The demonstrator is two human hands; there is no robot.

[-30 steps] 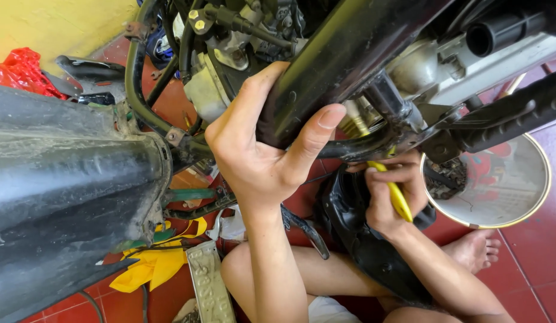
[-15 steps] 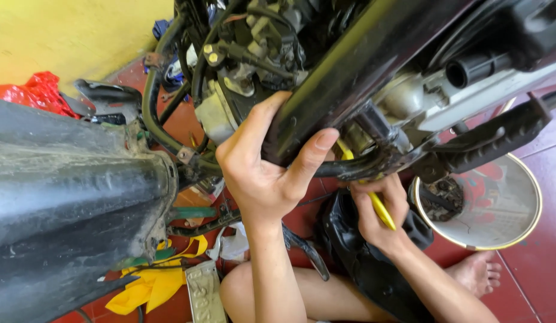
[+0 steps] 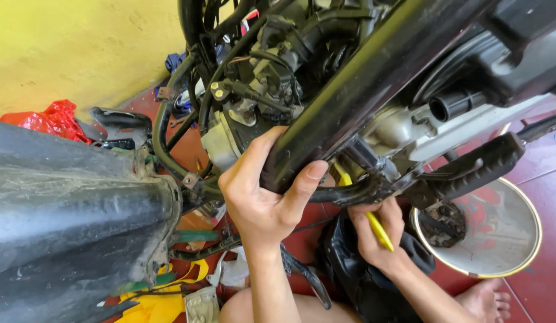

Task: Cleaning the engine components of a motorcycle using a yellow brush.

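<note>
My left hand [image 3: 263,197] grips the lower end of a thick black frame bar [image 3: 373,90] of a stripped motorcycle, thumb on one side and fingers wrapped over the other. My right hand [image 3: 376,236] sits lower right, under the engine [image 3: 397,134], closed on a yellow-handled tool [image 3: 378,230] that points up toward the engine's underside. The tool's tip is hidden behind the frame tube. A black footrest [image 3: 481,164] juts out to the right of that hand.
A large black body panel [image 3: 68,215] fills the left. A metal bowl [image 3: 517,251] with parts stands on the red tiled floor at right. Yellow cloth [image 3: 164,299], tools and a red plastic bag [image 3: 50,119] lie on the floor; a yellow wall is behind.
The view has shifted closer and slightly down and right. Both hands keep their grips; the right hand with the yellow tool has stayed under the engine.
</note>
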